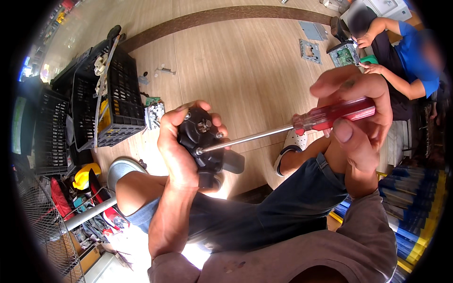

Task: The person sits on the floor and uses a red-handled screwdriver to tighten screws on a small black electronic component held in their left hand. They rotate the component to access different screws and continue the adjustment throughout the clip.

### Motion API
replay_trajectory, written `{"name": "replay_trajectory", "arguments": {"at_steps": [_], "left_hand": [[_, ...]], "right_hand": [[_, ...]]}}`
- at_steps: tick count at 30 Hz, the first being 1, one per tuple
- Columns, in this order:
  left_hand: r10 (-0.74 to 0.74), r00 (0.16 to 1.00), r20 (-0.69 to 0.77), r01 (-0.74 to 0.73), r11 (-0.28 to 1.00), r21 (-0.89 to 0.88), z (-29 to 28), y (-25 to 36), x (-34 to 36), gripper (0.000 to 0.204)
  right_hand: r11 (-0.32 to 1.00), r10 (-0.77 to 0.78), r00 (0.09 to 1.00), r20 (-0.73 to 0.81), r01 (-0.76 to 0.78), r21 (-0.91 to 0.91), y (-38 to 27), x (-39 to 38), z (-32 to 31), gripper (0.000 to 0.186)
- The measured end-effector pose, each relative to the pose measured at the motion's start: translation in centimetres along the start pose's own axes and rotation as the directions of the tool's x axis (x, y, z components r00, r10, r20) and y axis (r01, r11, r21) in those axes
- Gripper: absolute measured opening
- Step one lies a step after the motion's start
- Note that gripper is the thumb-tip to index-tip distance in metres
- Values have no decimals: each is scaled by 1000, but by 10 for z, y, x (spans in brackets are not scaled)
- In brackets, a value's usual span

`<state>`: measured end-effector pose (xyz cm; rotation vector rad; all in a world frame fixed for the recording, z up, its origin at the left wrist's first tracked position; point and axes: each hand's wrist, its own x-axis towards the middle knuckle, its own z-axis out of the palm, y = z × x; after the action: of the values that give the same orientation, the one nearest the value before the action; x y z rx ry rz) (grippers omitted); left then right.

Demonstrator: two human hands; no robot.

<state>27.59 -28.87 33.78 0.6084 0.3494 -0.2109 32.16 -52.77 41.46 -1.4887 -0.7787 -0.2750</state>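
My left hand (175, 158) is wrapped round a black housing (207, 158), which looks like a small motor unit, and holds it up over my lap. A metal stub sticks out of its face, with several screws around it. A grey-black flap juts from its lower right side. In my right hand (361, 148) is a screwdriver (325, 117) with a clear red handle, my thumb below it and fingers above. Its long steel shaft slants down to the left, and the tip meets a screw (198, 151) at the housing's lower left.
A black plastic crate (125, 94) stands at the left, small metal parts (154, 114) beside it. Yellow and red items (87, 176) lie below it. At the upper right, a co-worker (410, 56) handles a circuit board unit (344, 55) near metal plates (310, 50) on the floor.
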Motion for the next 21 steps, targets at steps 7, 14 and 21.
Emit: {"name": "replay_trajectory", "arguments": {"at_steps": [7, 14, 21], "left_hand": [[-2, 1000, -18, 2, 1000, 5, -1, -1, 0, 45], [-17, 1000, -3, 17, 1000, -14, -1, -1, 0, 45], [-12, 1000, 3, 12, 1000, -9, -2, -1, 1, 45]], "right_hand": [[975, 224, 975, 19, -223, -8, -11, -3, -6, 31], [990, 127, 981, 149, -135, 50, -4, 0, -12, 40], [994, 91, 994, 66, -95, 54, 0, 0, -8, 46]]}}
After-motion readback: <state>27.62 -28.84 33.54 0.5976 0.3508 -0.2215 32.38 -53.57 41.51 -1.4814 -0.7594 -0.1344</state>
